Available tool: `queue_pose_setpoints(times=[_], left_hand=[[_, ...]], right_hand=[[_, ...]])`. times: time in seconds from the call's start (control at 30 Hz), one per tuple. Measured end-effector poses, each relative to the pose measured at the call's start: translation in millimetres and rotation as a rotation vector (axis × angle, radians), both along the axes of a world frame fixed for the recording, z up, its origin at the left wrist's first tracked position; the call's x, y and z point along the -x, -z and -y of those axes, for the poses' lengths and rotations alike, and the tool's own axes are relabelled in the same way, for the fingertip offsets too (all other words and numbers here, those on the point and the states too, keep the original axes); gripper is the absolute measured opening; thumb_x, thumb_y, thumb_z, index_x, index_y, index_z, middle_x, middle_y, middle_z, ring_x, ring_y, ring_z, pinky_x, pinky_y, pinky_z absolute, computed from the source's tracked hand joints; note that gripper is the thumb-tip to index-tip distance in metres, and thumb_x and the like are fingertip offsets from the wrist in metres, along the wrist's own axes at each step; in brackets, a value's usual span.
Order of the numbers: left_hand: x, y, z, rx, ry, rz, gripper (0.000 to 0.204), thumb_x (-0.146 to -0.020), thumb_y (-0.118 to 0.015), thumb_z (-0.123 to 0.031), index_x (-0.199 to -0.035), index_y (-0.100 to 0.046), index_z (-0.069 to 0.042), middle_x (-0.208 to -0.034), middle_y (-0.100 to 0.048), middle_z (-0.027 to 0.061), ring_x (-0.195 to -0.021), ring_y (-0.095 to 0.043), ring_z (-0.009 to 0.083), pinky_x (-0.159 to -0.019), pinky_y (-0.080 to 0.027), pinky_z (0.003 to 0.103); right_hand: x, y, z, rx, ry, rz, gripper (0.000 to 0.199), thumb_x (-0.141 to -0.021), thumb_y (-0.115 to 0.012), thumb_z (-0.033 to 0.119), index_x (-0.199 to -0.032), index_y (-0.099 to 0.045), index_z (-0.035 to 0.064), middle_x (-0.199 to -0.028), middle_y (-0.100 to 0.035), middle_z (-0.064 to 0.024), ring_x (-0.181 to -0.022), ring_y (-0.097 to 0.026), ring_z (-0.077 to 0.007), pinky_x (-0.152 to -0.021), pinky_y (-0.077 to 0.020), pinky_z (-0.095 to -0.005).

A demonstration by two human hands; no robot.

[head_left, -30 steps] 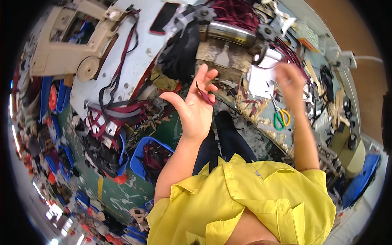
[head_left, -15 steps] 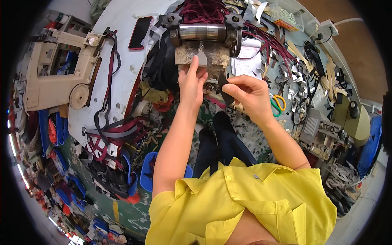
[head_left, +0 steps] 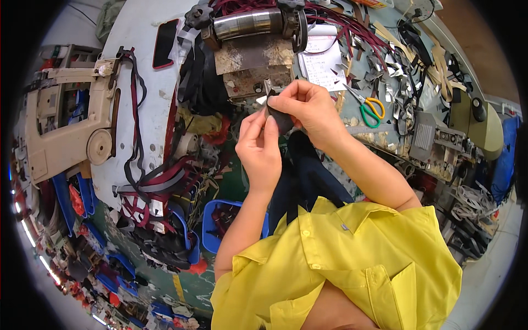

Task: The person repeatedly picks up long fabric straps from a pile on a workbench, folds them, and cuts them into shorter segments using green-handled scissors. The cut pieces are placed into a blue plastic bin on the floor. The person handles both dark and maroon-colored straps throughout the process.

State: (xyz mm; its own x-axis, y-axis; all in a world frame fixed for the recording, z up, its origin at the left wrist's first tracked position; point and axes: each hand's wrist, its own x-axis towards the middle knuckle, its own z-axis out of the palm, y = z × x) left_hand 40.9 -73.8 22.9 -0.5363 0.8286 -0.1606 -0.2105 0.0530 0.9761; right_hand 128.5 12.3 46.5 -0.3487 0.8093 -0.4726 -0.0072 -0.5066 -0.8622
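1. Currently, right hand (head_left: 316, 113) pinches dark piece (head_left: 282, 120), fingers closed.
2. Left hand (head_left: 259, 148): fingers also closed, on its left edge.
3. Piece is between hands, before roller machine (head_left: 247, 23); even tension helps.

small dark flat piece (head_left: 282, 120) near 12 o'clock, half buried by the bare left hand (head_left: 260, 151) and bare right hand (head_left: 312, 111), can't call the material tbh, tangled maroon straps (head_left: 242, 6) farther up at 12, chopped by the top edge, white paper notepad (head_left: 329, 77) at 1, writing (head_left: 317, 64) way too tiny
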Motion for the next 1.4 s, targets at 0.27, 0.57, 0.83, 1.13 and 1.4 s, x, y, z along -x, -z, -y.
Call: queue_pose_setpoints(times=[0.27, 0.57, 0.83, 1.13, 1.4], left_hand=[[-4, -21, 19, -0.021, 0.111, 0.027, 0.015, -0.093, -0.051, -0.014, -0.092, -0.05, 0.001, -0.084, -0.052, 0.0037, -0.064, -0.053, 0.0054, -0.053, -0.041, 0.018], [0, -36, 38, 0.245, 0.163, -0.037, 0.018, -0.092, -0.053, -0.016, -0.09, -0.052, 0.002, -0.073, -0.053, 0.0036, -0.046, -0.05, 0.0056, -0.042, -0.039, 0.019], [12, -16, 16, 0.333, 0.139, 0.273, 0.026, -0.09, -0.056, -0.024, -0.09, -0.06, 0.002, -0.067, -0.061, 0.0085, -0.042, -0.05, 0.0088, -0.037, -0.036, 0.02], [40, 37, -96, 0.296, -0.064, 0.212, 0.038, -0.09, -0.056, -0.034, -0.084, -0.06, 0.003, -0.068, -0.061, 0.0076, -0.045, -0.05, 0.0094, -0.041, -0.037, 0.022], [-9, 51, 113, 0.459, 0.119, 0.238, 0.022, -0.093, -0.047, -0.014, -0.083, -0.057, 0.003, -0.063, -0.058, 0.0055, -0.047, -0.051, 0.0071, -0.043, -0.04, 0.02]], right_hand=[[-5, -17, 25, -0.104, -0.088, 0.073, 0.021, -0.085, -0.063, 0.019, -0.085, -0.064, -0.0013, -0.069, -0.059, 0.0013, -0.063, -0.051, -0.0037, -0.056, -0.0415, -0.0208], [-5, -12, 10, -0.141, -0.079, -0.114, 0.03, -0.089, -0.057, 0.027, -0.079, -0.065, -0.0009, -0.062, -0.056, 0.0003, -0.062, -0.053, -0.0058, -0.058, -0.0436, -0.0214], [-3, 11, -13, -0.233, -0.146, 0.033, 0.02, -0.09, -0.057, 0.019, -0.091, -0.061, -0.0007, -0.079, -0.062, -0.0045, -0.067, -0.058, -0.0082, -0.062, -0.0465, -0.0212], [-45, 27, -36, -0.339, -0.113, 0.148, 0.027, -0.09, -0.055, 0.01, -0.115, -0.047, 0.0012, -0.1, -0.062, -0.0102, -0.081, -0.063, -0.0126, -0.066, -0.0472, -0.0223], [-61, 37, -80, -0.61, -0.178, 0.345, 0.015, -0.087, -0.06, 0.011, -0.092, -0.063, -0.003, -0.078, -0.064, -0.0028, -0.071, -0.061, -0.008, -0.063, -0.0469, -0.0207]])
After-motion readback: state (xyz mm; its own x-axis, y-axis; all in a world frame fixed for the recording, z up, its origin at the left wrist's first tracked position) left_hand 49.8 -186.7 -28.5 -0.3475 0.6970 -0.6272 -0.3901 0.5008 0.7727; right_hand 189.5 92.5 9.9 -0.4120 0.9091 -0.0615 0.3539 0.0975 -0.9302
